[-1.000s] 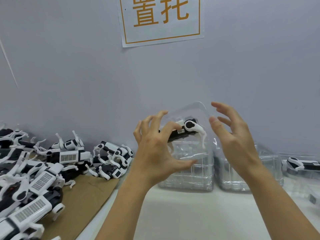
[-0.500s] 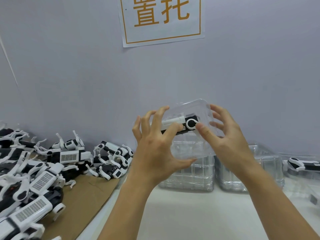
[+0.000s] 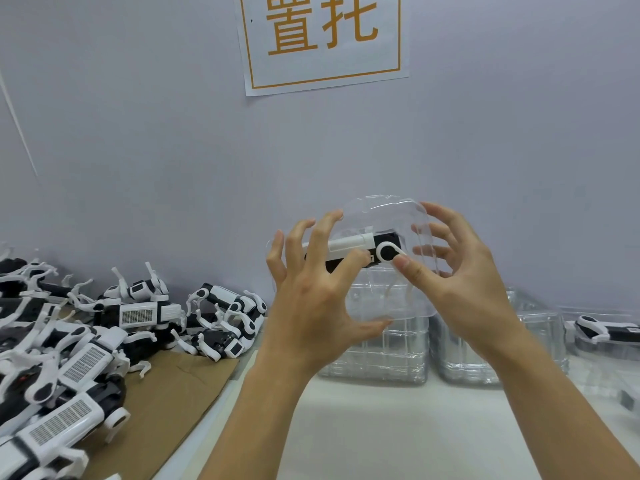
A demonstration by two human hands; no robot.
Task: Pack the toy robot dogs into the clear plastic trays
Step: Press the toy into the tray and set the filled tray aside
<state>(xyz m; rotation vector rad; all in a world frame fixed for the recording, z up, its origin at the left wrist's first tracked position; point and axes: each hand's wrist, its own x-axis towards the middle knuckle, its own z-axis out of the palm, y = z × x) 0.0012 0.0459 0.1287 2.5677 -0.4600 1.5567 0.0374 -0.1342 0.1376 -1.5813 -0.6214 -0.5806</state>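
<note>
Seen from a head-worn camera looking forward and down, two bare hands are raised in front of a pale lilac wall (image 3: 138, 150), holding a clear plastic tray (image 3: 388, 220) up in the air above a white tabletop (image 3: 398, 427); inside the tray lies a black and white toy robot dog (image 3: 360, 249), lengthwise from left to right, with a round white joint at its right end; the left hand (image 3: 311, 306) grips the left side of the tray, fingers curled over its upper edge and thumb pressed against the front where the dog's body sits; the right hand (image 3: 464, 282) grips the right side, fingers curled round the far rim and thumb tip touching the tray just beside the dog's round joint; below and behind the hands stand two stacks of empty clear trays (image 3: 384, 344), side by side against the wall; at the far right another tray (image 3: 602, 344) rests on the table with a dog already lying in it; to the left, a heap of loose robot dogs (image 3: 104, 327) sprawls on a sheet of brown cardboard (image 3: 180, 393), legs pointing every way, some showing grey perforated panels; high on the wall hangs a white paper sign (image 3: 325, 39) with an orange border and two large orange Chinese characters.
</note>
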